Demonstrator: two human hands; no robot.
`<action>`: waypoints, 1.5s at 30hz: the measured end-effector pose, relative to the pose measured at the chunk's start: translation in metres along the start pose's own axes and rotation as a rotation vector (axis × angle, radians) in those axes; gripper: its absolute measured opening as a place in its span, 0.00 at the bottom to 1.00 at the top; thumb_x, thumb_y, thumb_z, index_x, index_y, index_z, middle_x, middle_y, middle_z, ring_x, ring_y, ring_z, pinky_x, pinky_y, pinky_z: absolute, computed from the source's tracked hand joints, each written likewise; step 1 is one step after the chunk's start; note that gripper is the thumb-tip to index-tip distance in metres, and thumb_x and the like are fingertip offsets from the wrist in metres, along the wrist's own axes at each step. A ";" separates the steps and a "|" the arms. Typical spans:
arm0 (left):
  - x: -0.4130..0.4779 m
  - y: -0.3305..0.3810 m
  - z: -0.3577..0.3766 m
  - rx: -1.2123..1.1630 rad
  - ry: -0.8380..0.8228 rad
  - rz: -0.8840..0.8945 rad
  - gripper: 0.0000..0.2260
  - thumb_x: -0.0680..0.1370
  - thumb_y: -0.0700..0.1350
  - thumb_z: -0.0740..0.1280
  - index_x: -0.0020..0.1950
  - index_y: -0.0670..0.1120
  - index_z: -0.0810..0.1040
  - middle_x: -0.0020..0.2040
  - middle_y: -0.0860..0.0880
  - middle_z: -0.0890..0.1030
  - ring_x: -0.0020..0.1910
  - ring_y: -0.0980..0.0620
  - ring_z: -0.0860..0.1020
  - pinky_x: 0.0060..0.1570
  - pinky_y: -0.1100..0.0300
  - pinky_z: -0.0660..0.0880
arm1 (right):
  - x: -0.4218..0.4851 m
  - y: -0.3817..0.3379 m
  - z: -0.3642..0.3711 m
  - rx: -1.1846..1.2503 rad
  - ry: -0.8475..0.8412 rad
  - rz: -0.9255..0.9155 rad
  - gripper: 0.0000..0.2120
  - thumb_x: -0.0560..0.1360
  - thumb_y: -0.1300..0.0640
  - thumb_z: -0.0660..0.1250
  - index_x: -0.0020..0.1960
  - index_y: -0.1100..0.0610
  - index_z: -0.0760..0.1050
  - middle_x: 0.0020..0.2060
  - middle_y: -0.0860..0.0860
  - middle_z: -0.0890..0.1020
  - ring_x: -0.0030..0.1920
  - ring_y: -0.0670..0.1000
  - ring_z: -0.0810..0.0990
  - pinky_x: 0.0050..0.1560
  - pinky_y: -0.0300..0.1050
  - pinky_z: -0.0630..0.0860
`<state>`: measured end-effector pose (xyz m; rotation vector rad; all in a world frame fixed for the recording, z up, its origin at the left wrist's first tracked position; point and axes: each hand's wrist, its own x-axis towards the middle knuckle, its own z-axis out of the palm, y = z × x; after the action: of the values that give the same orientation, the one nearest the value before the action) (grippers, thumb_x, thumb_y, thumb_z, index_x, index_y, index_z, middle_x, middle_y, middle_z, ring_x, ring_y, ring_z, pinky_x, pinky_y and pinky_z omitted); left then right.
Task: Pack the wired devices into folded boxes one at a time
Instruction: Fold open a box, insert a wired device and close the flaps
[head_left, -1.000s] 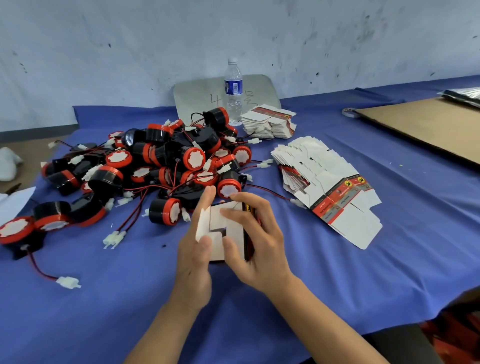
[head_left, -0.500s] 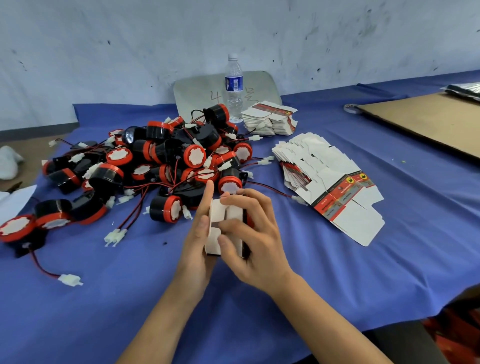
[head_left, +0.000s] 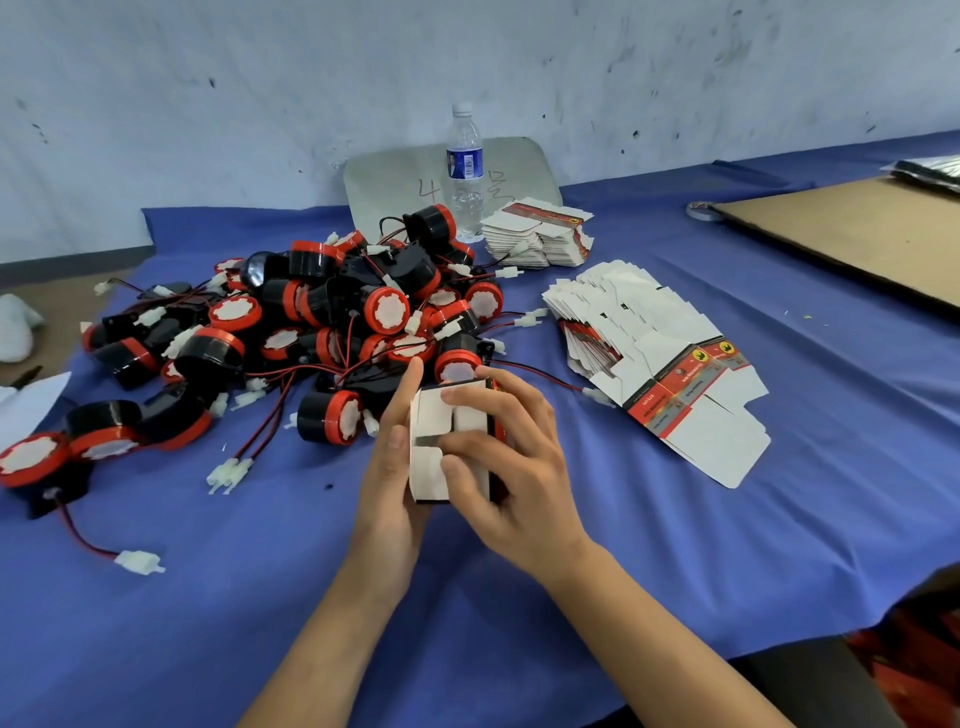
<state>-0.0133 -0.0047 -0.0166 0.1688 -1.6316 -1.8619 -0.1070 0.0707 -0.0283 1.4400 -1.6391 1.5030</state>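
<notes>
Flaps tell the story: a second ago the white end flaps of the box (head_left: 428, 418) stood splayed toward me, half a second ago I had them tipping inward, and now they lie almost flat across the end, with only a thin dark slit left between them. The box has also squared up from a loose sleeve into a proper block. It sits between my palms on the near side of the pile of devices (head_left: 332, 332), close to its front edge. My left hand (head_left: 389, 493) grasps it from the left, forefinger stretched up along the side wall and thumb laid on the flap face. My right hand (head_left: 519, 467) clasps it from the right, its curled fingers bearing down on the flaps. I judge this end to be nearly closed, so what remains is to seat the last tab. I cannot see whether a device is already inside, because the flaps hide the interior. If it is empty, the next thing I need is one device from the pile. If the tab slips, the flaps will likely spring back. The flat boxes (head_left: 649, 364) wait fanned out to the right of the pile.
</notes>
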 end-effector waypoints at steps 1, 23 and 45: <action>0.000 0.000 0.000 0.002 0.001 -0.003 0.21 0.76 0.64 0.63 0.69 0.65 0.70 0.66 0.49 0.77 0.65 0.50 0.76 0.56 0.60 0.76 | 0.000 0.000 0.000 0.009 -0.002 0.005 0.11 0.75 0.59 0.63 0.42 0.61 0.83 0.54 0.55 0.81 0.64 0.60 0.72 0.59 0.62 0.70; -0.002 -0.011 0.001 0.126 0.033 0.054 0.22 0.77 0.46 0.65 0.70 0.60 0.69 0.65 0.60 0.77 0.63 0.59 0.76 0.53 0.67 0.75 | -0.007 -0.001 -0.001 0.286 -0.049 0.043 0.12 0.80 0.59 0.56 0.63 0.58 0.67 0.58 0.58 0.78 0.67 0.61 0.70 0.61 0.63 0.70; -0.002 -0.010 0.001 0.243 0.086 0.095 0.25 0.77 0.50 0.64 0.70 0.71 0.64 0.68 0.67 0.69 0.69 0.61 0.69 0.61 0.63 0.73 | -0.007 0.003 -0.002 0.190 -0.267 0.311 0.29 0.79 0.49 0.59 0.77 0.53 0.57 0.71 0.50 0.68 0.72 0.52 0.65 0.69 0.57 0.65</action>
<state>-0.0158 -0.0029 -0.0268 0.2660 -1.7708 -1.5619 -0.1084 0.0747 -0.0349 1.6001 -2.0012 1.7352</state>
